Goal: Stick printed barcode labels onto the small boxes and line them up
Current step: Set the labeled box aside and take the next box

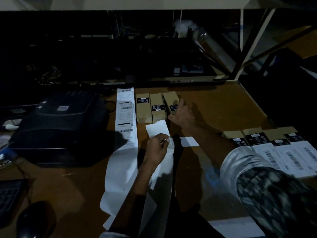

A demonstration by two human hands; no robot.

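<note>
The room is dark, and a brown tabletop (214,103) holds the work. Three small boxes (157,107) stand side by side at the far middle of the tabletop, each with a black sticker on top. The right hand (181,112) reaches out to the rightmost box (171,102); its fingers curl around the near right side of that box and grip it, and the box sits a bit tilted next to the other two. The left hand (157,148) is nearer, just in front of the boxes. Its fingers are pressed together, pinching the edge of a white label (157,128) that sticks up toward the boxes. A long white paper strip (126,114) with barcodes printed on it runs from the far side down to the near side, just left of the boxes, and its blank end hangs under the left arm. A black printer (58,127) sits to the left of the strip. On the right side, a row of more boxes (262,136) lies in a line, with white barcode labels (288,157) stuck on their near ends. A dark mouse (36,219) rests at the near left corner.
</note>
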